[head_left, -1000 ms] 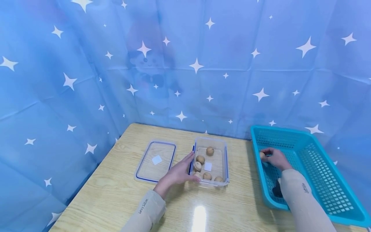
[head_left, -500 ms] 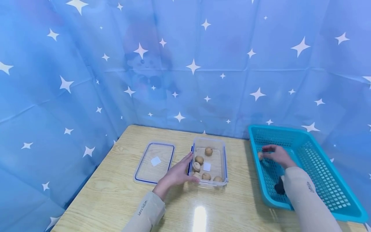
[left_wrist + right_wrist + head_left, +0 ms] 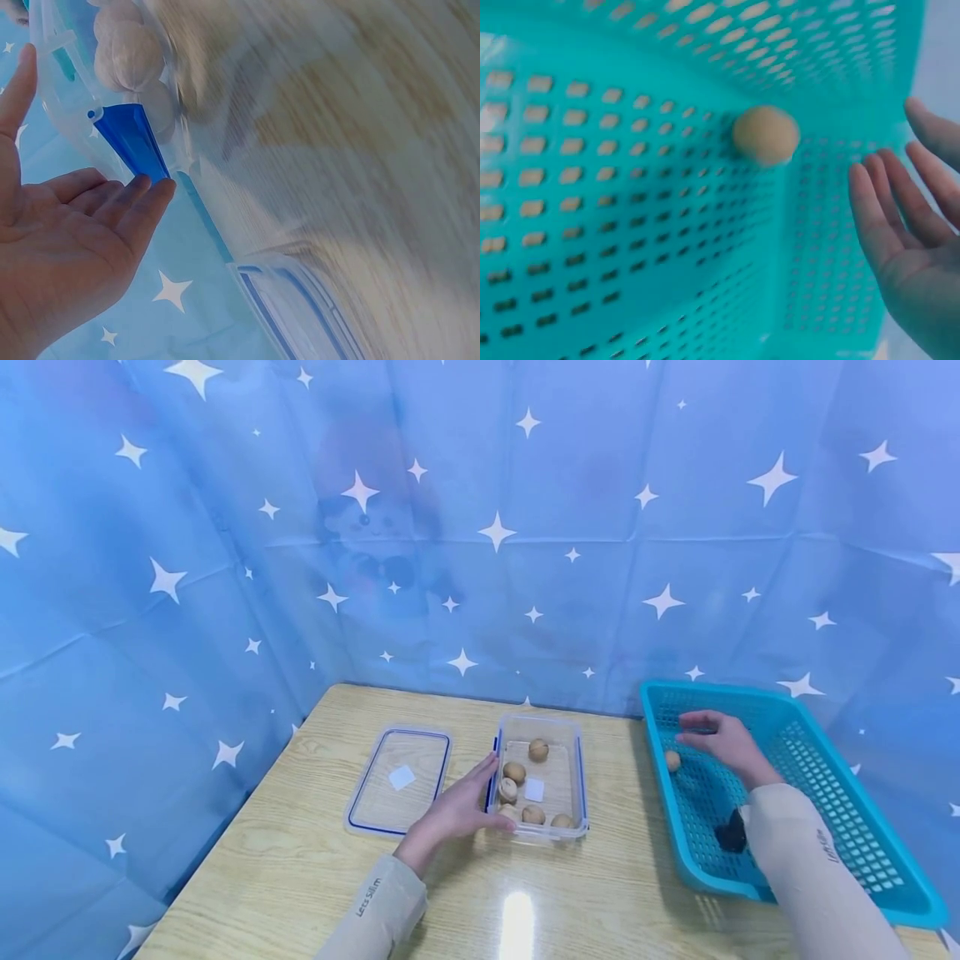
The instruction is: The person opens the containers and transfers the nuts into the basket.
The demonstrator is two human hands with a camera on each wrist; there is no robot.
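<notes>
My left hand (image 3: 463, 806) rests along the left side of a clear plastic container (image 3: 582, 777), thumb near its front corner. In the left wrist view, its extended fingertips (image 3: 161, 184) touch the blue latch (image 3: 135, 139). Inside the container lie several walnuts (image 3: 538, 750). My right hand (image 3: 726, 745) is over the turquoise basket (image 3: 862, 810), holding nothing, its fingers spread from the thumb. One walnut (image 3: 672, 761) sits in the basket against its left wall, just apart from the right fingertips. The right wrist view shows this walnut (image 3: 766, 135) by a basket corner.
A clear lid (image 3: 397, 781) with a blue seal lies left of the container on the wooden table (image 3: 300, 868). A black object (image 3: 731, 832) is beside the right cuff. A blue starred curtain (image 3: 480, 585) hangs behind the table.
My right hand has let go of the walnut, leaving it by the basket's left wall, and has drawn away to the right. The left hand stays against the container.
</notes>
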